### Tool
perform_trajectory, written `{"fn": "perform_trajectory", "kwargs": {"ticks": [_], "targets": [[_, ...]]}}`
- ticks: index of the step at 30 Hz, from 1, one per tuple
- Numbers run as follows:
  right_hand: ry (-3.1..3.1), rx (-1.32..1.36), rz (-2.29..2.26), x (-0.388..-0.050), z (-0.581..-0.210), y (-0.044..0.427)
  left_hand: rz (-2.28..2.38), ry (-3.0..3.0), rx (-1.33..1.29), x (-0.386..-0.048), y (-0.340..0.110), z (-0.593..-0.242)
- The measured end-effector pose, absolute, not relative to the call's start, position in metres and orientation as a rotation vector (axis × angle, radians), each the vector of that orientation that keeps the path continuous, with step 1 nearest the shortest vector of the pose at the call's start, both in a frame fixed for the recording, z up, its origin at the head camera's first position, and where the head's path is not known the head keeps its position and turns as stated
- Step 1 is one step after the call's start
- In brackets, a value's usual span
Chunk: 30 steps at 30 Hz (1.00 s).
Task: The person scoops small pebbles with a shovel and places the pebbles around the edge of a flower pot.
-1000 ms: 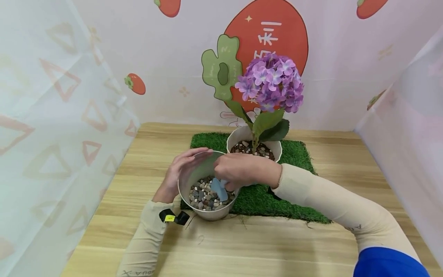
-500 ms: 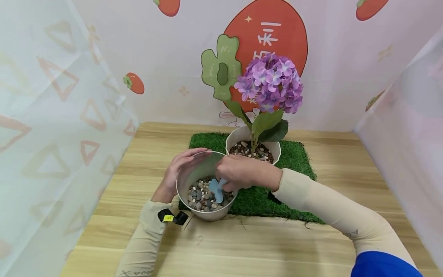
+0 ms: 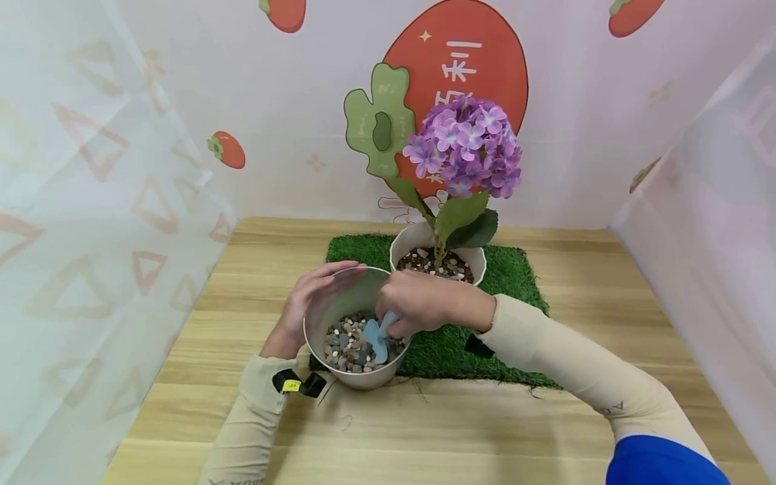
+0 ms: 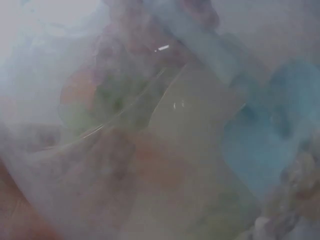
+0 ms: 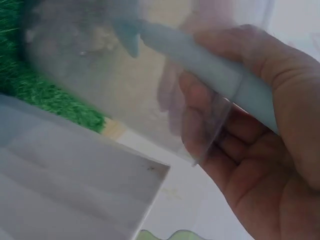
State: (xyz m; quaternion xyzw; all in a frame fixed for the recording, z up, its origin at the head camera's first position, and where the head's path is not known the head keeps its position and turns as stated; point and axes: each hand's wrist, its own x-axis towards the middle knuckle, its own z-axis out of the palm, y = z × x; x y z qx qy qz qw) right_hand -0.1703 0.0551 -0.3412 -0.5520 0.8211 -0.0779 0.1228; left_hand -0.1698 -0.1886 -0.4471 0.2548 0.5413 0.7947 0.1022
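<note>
In the head view a translucent bucket (image 3: 364, 378), with mixed pebbles (image 3: 347, 347) at its bottom, stands at the front left of the green turf mat. My left hand (image 3: 295, 313) holds it around the left and far side, fingers following the wall below the rim; the thumb is hidden. Inside the bucket, my right hand (image 3: 418, 303) grips the handle of a small light-blue shovel (image 3: 376, 340), its blade down among the pebbles. The right wrist view shows the thumb and fingers around the shovel handle (image 5: 210, 67). The left wrist view is hazy through the bucket wall.
Behind the bucket, close to my right hand, a white pot (image 3: 479, 264) holds a purple hydrangea (image 3: 463, 145) in soil topped with pebbles. Both stand on the turf mat (image 3: 515, 296) upon a wooden table (image 3: 376, 438). Printed curtains (image 3: 291, 182) enclose the back and sides.
The blue shovel has tilted within the bucket, so more of its blade and handle shows now. My left hand keeps its hold. The whole head view has shifted slightly.
</note>
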Motion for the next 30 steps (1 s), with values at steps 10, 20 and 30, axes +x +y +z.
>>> {"fn": "perform_trajectory", "kwargs": {"ticks": [10,20,30], "targets": [[2.374,-1.675,-0.206,-0.170,-0.346,0.053,2.353,1.599,0.745,-0.168,-0.189,-0.446],[2.324,-1.677,-0.358,-0.172,-0.345,0.055,2.371,1.572,0.756,-0.167,-0.189,-0.447],[2.387,-1.470,-0.021,-0.161,-0.342,0.043,2.428,1.512,0.797,-0.169,-0.189,-0.449]]}}
